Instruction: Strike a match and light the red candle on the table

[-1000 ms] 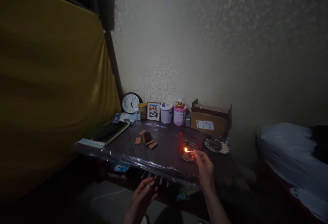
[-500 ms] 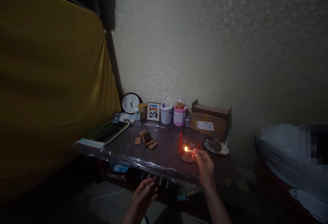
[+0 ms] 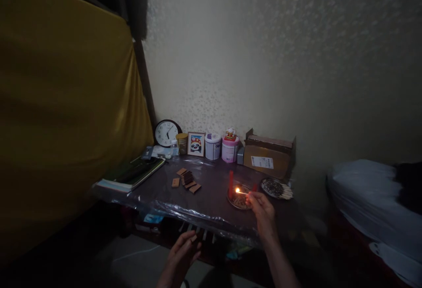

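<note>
My right hand pinches a burning match between thumb and fingertips. Its flame points left, close to an upright red candle, whose wick shows no flame. That candle stands on the left side of a small round plate. Behind my fingers, the top of a second red candle shows. Below the table edge, my left hand is curled around a small brown flat piece, mostly hidden by the fingers.
Several small brown flat pieces lie loose on the plastic-covered table. Matches rest on a dark patterned dish. Along the wall stand a clock, tins and a cardboard box. A yellow curtain hangs left.
The match flame looks smaller and has moved slightly toward the candle. Both hands keep their grips. The whole view has shifted a little.
</note>
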### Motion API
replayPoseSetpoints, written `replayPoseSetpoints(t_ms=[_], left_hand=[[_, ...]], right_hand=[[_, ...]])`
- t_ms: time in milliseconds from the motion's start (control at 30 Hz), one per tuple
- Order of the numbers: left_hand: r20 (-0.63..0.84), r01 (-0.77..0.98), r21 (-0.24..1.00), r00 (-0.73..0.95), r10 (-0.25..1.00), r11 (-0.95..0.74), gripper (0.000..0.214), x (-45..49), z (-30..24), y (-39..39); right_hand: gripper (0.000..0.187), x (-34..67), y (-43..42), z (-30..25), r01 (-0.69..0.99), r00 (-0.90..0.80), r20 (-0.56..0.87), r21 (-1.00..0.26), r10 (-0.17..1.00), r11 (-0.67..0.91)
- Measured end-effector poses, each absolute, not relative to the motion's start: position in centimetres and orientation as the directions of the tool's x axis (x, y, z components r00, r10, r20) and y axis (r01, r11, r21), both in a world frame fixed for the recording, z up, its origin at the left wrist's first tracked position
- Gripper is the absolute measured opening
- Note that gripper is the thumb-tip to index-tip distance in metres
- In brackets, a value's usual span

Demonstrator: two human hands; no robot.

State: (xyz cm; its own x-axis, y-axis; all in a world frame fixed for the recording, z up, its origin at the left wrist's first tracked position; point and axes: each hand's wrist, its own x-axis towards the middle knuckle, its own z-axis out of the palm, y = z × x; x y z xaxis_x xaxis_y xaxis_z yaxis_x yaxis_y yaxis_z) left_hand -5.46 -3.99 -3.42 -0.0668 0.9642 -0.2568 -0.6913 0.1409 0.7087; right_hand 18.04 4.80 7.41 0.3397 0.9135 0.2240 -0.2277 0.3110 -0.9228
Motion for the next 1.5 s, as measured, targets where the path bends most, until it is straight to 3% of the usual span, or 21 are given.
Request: replayPoseSetpoints(t_ms=[367, 800, 1500], left_hand=[[-0.239, -0.691, 0.71, -0.055, 0.97, 0.136, 0.038, -5.3, -3.4, -4.1], [-0.251, -0.676, 0.724, -0.072, 0.965, 0.138, 0.04, -5.3, -2.9, -4.2], [-0.262, -0.685, 0.714, -0.066, 0.963, 0.147, 0.042, -5.4, -3.0, -3.6]], right_hand=[[0.016, 18.3, 5.3, 8.0, -0.213, 0.319, 0.232, -0.927, 0.919, 0.308], [0.024, 18.1, 7.1, 9.2, -0.124, 0.274, 0.257, -0.946, 0.927, 0.299], [0.031, 16.9, 10.5, 10.9, 0.047, 0.383, 0.349, -0.932, 0.855, 0.359]])
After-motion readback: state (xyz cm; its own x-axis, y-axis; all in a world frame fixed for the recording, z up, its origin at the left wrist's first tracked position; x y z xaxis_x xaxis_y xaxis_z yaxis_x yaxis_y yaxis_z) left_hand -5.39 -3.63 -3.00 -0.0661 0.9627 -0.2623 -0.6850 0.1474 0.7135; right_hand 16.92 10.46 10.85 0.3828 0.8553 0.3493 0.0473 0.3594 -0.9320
